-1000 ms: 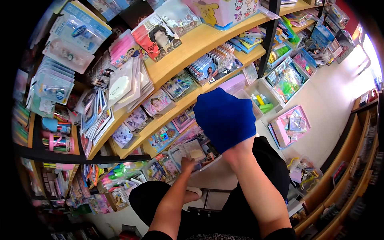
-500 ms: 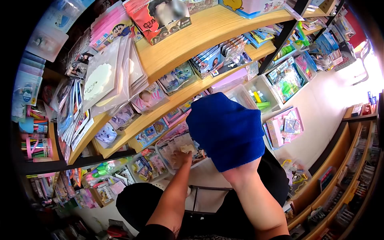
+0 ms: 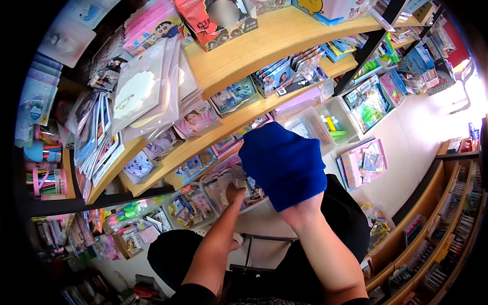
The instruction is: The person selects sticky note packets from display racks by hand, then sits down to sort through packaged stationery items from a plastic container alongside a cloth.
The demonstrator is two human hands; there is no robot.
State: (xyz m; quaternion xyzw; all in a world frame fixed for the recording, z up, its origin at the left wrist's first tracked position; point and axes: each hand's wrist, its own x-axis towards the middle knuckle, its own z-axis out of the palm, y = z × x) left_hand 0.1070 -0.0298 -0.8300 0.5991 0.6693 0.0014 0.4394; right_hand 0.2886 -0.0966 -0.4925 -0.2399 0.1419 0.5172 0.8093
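Note:
A blue cloth [image 3: 284,165] covers my right hand [image 3: 303,206] down to the wrist, so its fingers are hidden. My left hand [image 3: 234,194] reaches into a clear bin [image 3: 255,205] of small packaged goods below the shelves. Something pale and small [image 3: 238,177] is at its fingertips, too small to name, and the fingers look closed round it. To the left of this bin stands another clear bin [image 3: 189,206] filled with small packets.
Wooden shelves [image 3: 244,56] with packaged goods curve above my hands. Plastic-wrapped cards [image 3: 147,91] overhang the shelf edge at the left. A pink tray [image 3: 363,162] lies on the floor at the right, near a lower wooden shelf [image 3: 422,213]. A stool [image 3: 249,251] is between my legs.
The view has shifted since the first frame. My left hand has moved up within the bin, its fingers now more closed. The blue cloth remains over my right hand and has tilted slightly.

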